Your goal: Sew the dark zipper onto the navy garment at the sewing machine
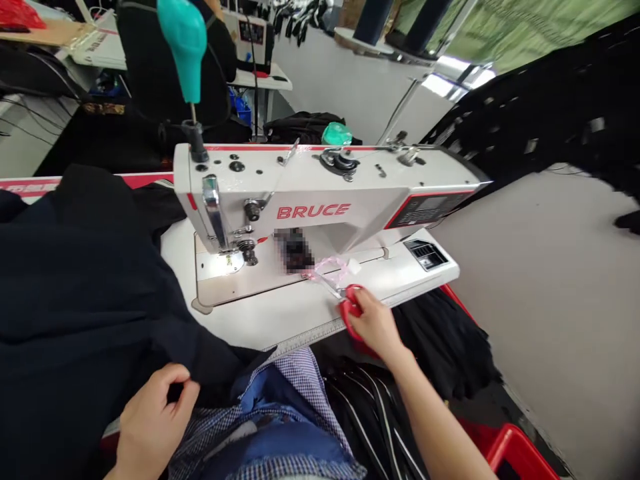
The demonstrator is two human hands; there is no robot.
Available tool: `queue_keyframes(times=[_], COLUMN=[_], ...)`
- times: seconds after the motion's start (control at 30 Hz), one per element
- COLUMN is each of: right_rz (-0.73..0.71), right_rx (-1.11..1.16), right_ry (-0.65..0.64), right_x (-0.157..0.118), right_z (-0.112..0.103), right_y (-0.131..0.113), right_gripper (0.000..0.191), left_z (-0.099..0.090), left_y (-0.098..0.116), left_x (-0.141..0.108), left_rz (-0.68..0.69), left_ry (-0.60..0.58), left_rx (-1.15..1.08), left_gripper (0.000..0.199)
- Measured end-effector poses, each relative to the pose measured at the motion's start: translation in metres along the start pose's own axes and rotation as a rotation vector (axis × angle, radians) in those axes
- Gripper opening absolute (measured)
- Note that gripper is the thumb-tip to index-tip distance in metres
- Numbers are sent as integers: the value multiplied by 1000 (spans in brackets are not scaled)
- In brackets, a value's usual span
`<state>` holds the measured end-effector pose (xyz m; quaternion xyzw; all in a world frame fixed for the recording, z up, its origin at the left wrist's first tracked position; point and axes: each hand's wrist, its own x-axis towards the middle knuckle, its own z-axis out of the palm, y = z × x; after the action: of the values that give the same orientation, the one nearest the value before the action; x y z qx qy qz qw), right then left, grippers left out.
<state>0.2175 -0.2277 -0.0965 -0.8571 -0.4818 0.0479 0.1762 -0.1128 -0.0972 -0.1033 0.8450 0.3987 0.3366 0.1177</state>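
My right hand (376, 325) is closed round the red handles of a pair of scissors (351, 308), whose blades point left over the sewing machine's white bed. By the blade tips lie a pink loop of ribbon or cord (336, 267) and a blurred-out dark patch. My left hand (155, 415) has thumb and forefinger pinched together at the lower edge of a large dark navy cloth (100, 287). That cloth drapes over the table's left side and down its front. Behind both hands stands the white BRUCE sewing machine (310, 193), its needle area lit.
A measuring tape strip (310, 335) runs along the table's front edge. Black garments (440, 333) hang below on the right, above a red bin (520, 453). A teal-handled tool (185, 47) stands upright on the machine head. Another workstation (265, 77) is behind.
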Motion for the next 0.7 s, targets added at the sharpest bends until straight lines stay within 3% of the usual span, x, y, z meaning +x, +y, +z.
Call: queue_keyframes(times=[0.1, 0.23, 0.33, 0.47, 0.57, 0.7], right_rz=[113, 128, 69, -79, -177, -248], right_rx=[-109, -163, -147, -84, -42, -16], right_ry=[42, -61, -144, -186, -158, 1], right_x=[6, 26, 50, 76, 89, 107], right_z=[-27, -53, -66, -76, -72, -55], right_y=[73, 135, 147, 137, 147, 165], right_gripper=[22, 32, 37, 30, 30, 21], left_z=[4, 4, 4, 5, 7, 12], left_y=[0, 4, 1, -10, -12, -5], left_x=[0, 2, 1, -7, -6, 10], left_rz=[160, -3, 24, 325, 514, 530], left_ry=[-17, -49, -45, 6, 30, 152], left_rx=[-66, -59, -77, 25, 165, 255], left_gripper=[9, 10, 13, 13, 28, 37])
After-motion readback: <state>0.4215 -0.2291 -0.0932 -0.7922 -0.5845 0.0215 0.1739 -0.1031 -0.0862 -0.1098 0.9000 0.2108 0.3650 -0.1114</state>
